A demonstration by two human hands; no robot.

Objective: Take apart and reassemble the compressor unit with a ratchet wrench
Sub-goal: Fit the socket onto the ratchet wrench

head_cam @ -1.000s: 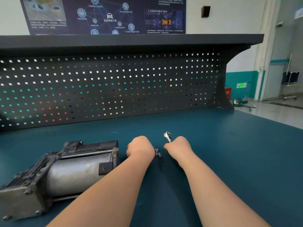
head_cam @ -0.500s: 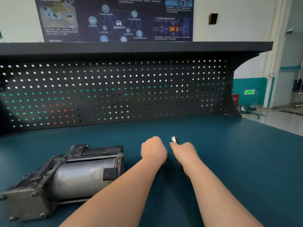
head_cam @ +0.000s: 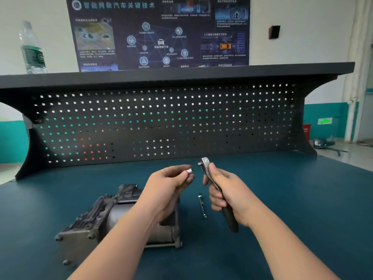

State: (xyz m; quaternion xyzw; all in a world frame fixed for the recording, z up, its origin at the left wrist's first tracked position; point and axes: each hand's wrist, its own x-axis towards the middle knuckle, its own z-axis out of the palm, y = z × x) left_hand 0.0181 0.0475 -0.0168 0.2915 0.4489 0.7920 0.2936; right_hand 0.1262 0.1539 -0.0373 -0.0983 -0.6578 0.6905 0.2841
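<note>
Both hands have lifted off the bench [head_cam: 302,199] since a second ago. The right hand [head_cam: 228,190] grips one ratchet wrench [head_cam: 210,174]; the left hand [head_cam: 167,184] pinches one socket [head_cam: 189,171], just apart from the wrench's head. One compressor unit [head_cam: 113,219] lies at 8 o'clock, partly hidden by the left forearm. One extension bar [head_cam: 201,206] rests between the hands.

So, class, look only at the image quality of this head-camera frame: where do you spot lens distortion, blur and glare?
Head view: wide-angle bending curves the shelf edge and pegboard; the poster text and bottle are soft; the compressor is slightly smeared; a bright highlight sits on the ratchet wrench head in the right hand, while the socket in the left hand is fairly sharp.
</note>
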